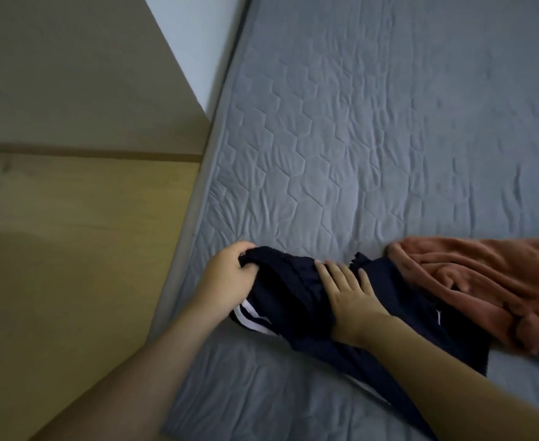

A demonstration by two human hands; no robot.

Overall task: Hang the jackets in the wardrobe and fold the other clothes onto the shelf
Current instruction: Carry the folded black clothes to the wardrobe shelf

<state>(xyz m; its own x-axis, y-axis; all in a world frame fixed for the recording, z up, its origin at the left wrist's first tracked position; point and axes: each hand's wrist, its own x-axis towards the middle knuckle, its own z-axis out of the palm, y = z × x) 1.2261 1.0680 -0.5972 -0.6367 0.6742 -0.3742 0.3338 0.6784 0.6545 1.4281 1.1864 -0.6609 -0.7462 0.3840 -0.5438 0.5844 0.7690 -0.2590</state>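
- A dark navy garment [296, 300] with white side stripes is seen lying bunched on the grey quilted mattress [341, 138] of the bed, close to its left edge and near the lower middle of the view.
- The left hand [226, 278] is curled into a closed grip on the garment's far-left end; the fabric is bunched between the thumb and the bent fingers, so that end is held right inside the grip.
- The white stripes [252, 318] are visible just below the left hand, beside the wrist.
- The right hand [347, 294] is laid flat on the middle of the garment, its fingers straight and slightly spread; nothing is gripped by it, and the cloth is only pressed down under the palm.
- The rest of the garment is spread beneath the right forearm and toward the near right.
- A rust-orange garment [484, 288] is seen crumpled on the mattress to the right, its near edge touching the navy one.
- A wooden panel [70, 202] is seen along the mattress's left side.
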